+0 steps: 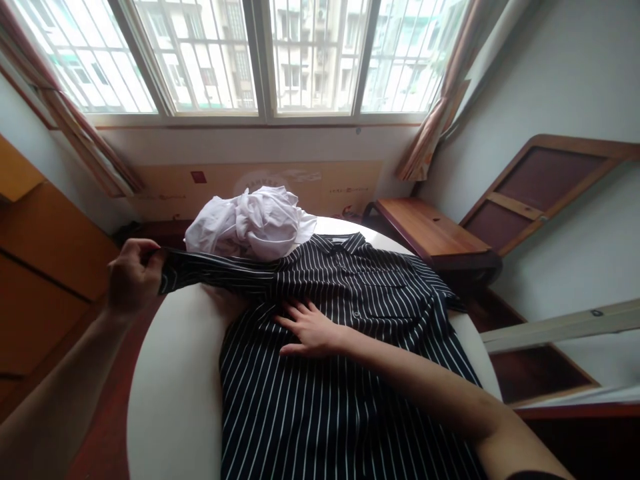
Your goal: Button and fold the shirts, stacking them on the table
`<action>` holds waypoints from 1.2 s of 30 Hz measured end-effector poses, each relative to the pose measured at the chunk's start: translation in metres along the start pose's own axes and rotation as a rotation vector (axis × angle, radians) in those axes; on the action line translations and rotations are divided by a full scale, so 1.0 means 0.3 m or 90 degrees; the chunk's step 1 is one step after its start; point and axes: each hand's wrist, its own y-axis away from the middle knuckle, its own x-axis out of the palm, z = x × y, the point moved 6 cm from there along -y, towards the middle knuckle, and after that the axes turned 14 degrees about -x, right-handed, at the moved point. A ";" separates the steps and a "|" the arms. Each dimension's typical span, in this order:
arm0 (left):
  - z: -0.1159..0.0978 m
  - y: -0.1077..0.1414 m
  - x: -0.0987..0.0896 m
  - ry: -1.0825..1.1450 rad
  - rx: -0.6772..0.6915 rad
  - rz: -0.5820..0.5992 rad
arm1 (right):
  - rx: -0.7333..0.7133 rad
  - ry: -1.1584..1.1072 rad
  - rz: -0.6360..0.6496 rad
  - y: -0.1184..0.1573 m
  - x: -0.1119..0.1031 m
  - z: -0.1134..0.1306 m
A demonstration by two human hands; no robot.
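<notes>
Shirt [300,413] on table [170,387]; cloth heap [265,223] behind the sleeve [225,272] at left (far table edge). Bench [433,230] beyond, right. Window [310,60] rearmost.

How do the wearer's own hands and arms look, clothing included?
The bare left hand and bare right hand show no gloves, watch or bracelet. The left forearm has no sleeve in view; a dark sleeve edge shows on the right arm.

Both hands [315,332] on a striped shirt [325,407] atop a white table [173,393]
</notes>
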 end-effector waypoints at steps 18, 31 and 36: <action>-0.245 0.057 -0.014 0.232 0.200 0.374 | 0.050 0.022 -0.315 -0.316 -0.349 -0.273; 0.047 -0.102 0.119 -0.296 -0.083 0.424 | 0.024 -0.100 -0.390 -0.251 -0.329 -0.259; -0.045 -0.185 0.099 -0.231 -0.012 0.317 | 0.057 -0.116 -0.290 -0.113 -0.208 -0.219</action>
